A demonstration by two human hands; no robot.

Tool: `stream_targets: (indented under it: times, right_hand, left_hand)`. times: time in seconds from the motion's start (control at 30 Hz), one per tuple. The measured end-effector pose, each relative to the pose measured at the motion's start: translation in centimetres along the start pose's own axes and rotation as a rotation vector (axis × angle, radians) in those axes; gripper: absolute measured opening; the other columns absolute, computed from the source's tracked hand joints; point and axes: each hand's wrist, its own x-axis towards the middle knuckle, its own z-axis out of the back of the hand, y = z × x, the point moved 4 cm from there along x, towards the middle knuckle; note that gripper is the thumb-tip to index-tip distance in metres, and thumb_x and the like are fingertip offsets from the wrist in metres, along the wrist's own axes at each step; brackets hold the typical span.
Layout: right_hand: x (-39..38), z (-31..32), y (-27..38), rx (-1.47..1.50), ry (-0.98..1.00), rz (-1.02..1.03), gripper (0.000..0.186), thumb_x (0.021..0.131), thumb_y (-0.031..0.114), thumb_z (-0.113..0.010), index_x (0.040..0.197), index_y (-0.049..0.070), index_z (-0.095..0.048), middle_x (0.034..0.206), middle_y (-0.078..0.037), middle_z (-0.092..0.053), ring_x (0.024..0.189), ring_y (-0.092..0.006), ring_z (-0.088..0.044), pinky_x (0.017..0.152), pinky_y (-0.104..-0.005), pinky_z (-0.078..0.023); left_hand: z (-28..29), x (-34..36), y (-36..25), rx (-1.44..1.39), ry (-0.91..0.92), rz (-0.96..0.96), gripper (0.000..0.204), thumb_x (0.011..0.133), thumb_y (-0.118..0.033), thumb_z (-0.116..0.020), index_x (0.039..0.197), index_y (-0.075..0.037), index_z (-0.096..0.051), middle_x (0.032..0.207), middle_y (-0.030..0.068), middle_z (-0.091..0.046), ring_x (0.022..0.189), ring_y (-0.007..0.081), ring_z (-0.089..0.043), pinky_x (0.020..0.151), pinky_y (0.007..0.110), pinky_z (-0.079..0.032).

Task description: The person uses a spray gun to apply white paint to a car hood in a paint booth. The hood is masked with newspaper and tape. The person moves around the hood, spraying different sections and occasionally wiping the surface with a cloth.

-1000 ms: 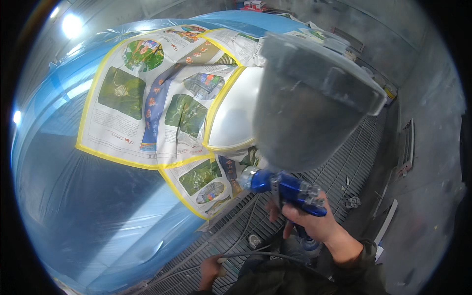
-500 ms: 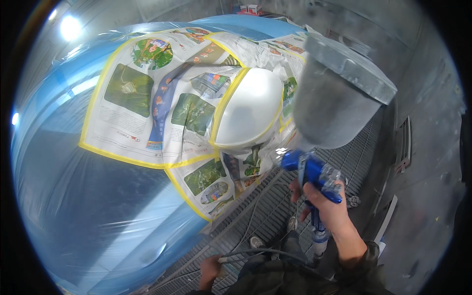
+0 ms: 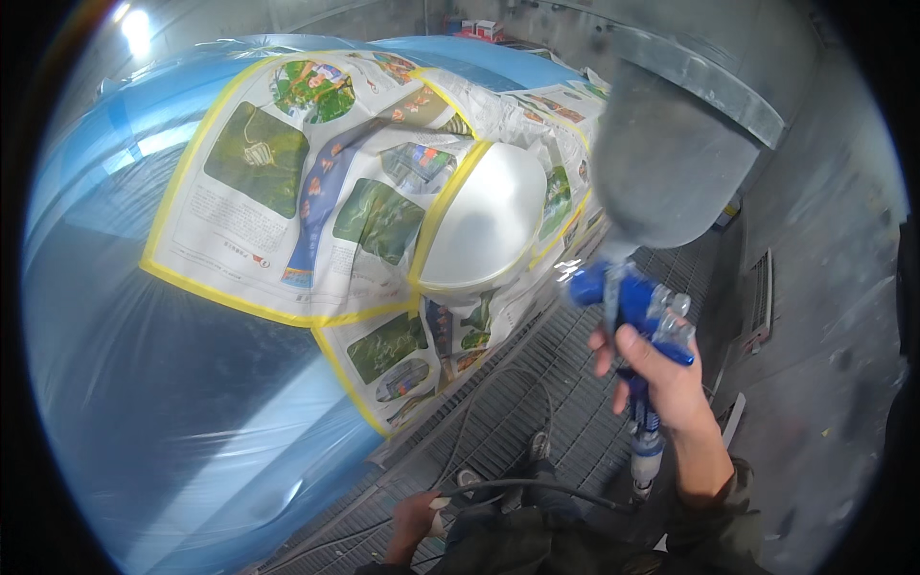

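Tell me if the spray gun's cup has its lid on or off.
On: the lid covers the wide top of the cup.

Scuffed grey side wall (image 3: 853, 249) at three o'clock, louvred vent grille (image 3: 762, 299) low in it, slatted floor grating (image 3: 589, 441) at five o'clock, glaring white lamp (image 3: 137, 32) at ten, grey rear wall (image 3: 335, 17) at eleven, red-and-white boxes (image 3: 479, 31) at twelve.
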Motion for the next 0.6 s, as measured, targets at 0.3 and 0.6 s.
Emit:
stream_targets:
  times: [0.3, 0.6]
  right_hand:
    - [2.3, -0.1, 4.3, -0.143, 0.002, 0.028, 0.030, 0.096, 0.024, -0.066, 0.112, -0.002, -0.064, 0.096, -0.010, -0.068, 0.077, -0.0130, -0.065, 0.044, -0.0244, -0.053]
    - [2.6, -2.5, 5.4, -0.087, 0.214, -0.081, 0.037, 0.094, 0.025, -0.070, 0.119, -0.001, -0.062, 0.100, -0.011, -0.069, 0.082, -0.0154, -0.067, 0.046, -0.0278, -0.056]
  left_hand:
    - [2.6, 2.6, -6.4, -0.094, -0.024, -0.106, 0.027, 0.082, -0.026, -0.068, 0.104, -0.012, -0.075, 0.096, 0.0117, -0.074, 0.086, 0.0335, -0.069, 0.072, 0.042, -0.054]
    - [-0.5, 3.0, -6.2, -0.038, 0.052, -0.167, 0.029, 0.080, -0.030, -0.069, 0.105, -0.016, -0.074, 0.092, 0.0100, -0.072, 0.083, 0.0330, -0.068, 0.068, 0.041, -0.053]
